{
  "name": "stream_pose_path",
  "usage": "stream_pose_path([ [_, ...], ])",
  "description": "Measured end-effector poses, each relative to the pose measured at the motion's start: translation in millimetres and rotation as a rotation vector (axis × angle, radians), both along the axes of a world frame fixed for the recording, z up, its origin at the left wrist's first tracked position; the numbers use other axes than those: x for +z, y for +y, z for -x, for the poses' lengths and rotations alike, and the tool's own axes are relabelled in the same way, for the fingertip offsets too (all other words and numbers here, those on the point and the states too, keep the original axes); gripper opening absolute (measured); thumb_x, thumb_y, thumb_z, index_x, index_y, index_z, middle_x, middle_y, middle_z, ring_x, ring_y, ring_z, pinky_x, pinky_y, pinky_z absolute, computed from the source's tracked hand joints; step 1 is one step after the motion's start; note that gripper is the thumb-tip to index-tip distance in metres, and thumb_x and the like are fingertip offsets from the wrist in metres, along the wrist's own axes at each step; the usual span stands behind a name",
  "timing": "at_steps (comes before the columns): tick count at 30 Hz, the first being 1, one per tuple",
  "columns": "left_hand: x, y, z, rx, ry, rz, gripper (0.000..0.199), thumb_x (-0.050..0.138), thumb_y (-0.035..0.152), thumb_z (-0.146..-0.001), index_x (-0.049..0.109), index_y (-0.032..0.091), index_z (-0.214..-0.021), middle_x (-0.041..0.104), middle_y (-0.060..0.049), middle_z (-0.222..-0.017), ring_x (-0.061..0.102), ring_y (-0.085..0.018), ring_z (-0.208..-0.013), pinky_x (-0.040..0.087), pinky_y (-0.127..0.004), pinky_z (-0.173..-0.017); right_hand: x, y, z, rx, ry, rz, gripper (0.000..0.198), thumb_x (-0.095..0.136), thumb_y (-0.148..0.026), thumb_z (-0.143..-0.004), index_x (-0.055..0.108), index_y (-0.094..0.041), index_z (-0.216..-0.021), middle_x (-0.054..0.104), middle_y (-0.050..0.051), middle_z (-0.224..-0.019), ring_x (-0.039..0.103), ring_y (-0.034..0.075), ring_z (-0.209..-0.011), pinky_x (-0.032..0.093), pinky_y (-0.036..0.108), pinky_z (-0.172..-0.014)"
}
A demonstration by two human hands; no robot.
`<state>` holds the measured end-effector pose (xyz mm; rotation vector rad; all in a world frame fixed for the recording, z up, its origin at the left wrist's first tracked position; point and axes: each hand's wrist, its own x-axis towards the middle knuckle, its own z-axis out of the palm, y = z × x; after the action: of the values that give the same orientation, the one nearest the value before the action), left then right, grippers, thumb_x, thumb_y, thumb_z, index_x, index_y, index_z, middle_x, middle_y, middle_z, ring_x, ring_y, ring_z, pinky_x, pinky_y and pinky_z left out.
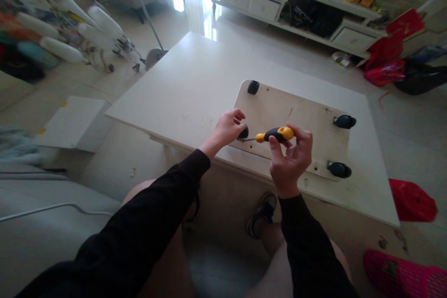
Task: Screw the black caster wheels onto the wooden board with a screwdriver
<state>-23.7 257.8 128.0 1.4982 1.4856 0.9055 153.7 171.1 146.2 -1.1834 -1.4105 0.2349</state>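
Note:
A pale wooden board (pixel 296 116) lies on the white table, with a black caster wheel at each corner. My left hand (pixel 228 126) is at the near-left caster wheel (pixel 243 132), its curled fingers against the wheel's top and side. A screwdriver (pixel 275 135) with a yellow and black handle is in my right hand (pixel 292 160), gripped between thumb and fingers at the handle's end. Its shaft points left, and the tip meets the base of that near-left caster. The other casters are the far-left one (pixel 253 87), the far-right one (pixel 344 121) and the near-right one (pixel 339 169).
The white table (pixel 167 84) extends left beyond the board. A white box (pixel 75 123) is on the floor at left, near a drying rack (pixel 101 23). Behind stands a low white cabinet (pixel 251 2) with clutter. Red bags (pixel 386 63) and a pink slipper (pixel 405 270) lie at right.

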Motion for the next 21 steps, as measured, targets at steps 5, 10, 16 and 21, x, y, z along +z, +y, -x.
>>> stream_pose_path([
  [5,0.0,-1.8,-1.1,0.002,0.006,-0.030,0.019,0.067,0.003,-0.083,0.072,0.016,-0.096,0.073,-0.007,-0.100,0.067,-0.017,-0.089,0.055,-0.029,-0.080,0.0,-1.1,0.6,0.023,0.013,-0.030,0.041,0.080,-0.038,-0.092,0.069,-0.031,-0.130,0.060,0.003,-0.112,0.065,0.016,-0.101,0.068,0.034,-0.083],
  [10,1.2,-2.1,-0.7,0.004,0.013,-0.048,0.018,0.066,0.004,-0.084,0.071,0.016,-0.096,0.074,-0.007,-0.102,0.067,-0.017,-0.090,0.056,-0.031,-0.084,0.1,-0.4,0.4,0.008,0.012,-0.022,0.041,0.080,-0.040,-0.091,0.068,-0.030,-0.129,0.059,0.004,-0.114,0.066,0.017,-0.101,0.067,0.034,-0.083],
  [16,0.0,-1.6,-2.3,0.000,0.017,-0.073,0.018,0.065,0.004,-0.083,0.071,0.017,-0.094,0.074,-0.006,-0.099,0.067,-0.017,-0.088,0.055,-0.031,-0.082,-0.5,0.6,0.9,0.027,0.007,-0.037,0.041,0.080,-0.037,-0.092,0.068,-0.030,-0.130,0.060,0.003,-0.114,0.066,0.016,-0.101,0.067,0.033,-0.083],
  [21,-0.4,-2.9,-2.9,0.000,0.013,-0.090,0.018,0.064,0.004,-0.083,0.070,0.019,-0.092,0.074,-0.006,-0.099,0.067,-0.016,-0.088,0.055,-0.029,-0.080,-1.4,0.9,1.5,0.041,0.002,-0.065,0.043,0.082,-0.033,-0.091,0.069,-0.031,-0.133,0.059,0.001,-0.114,0.065,0.014,-0.100,0.065,0.029,-0.080],
])
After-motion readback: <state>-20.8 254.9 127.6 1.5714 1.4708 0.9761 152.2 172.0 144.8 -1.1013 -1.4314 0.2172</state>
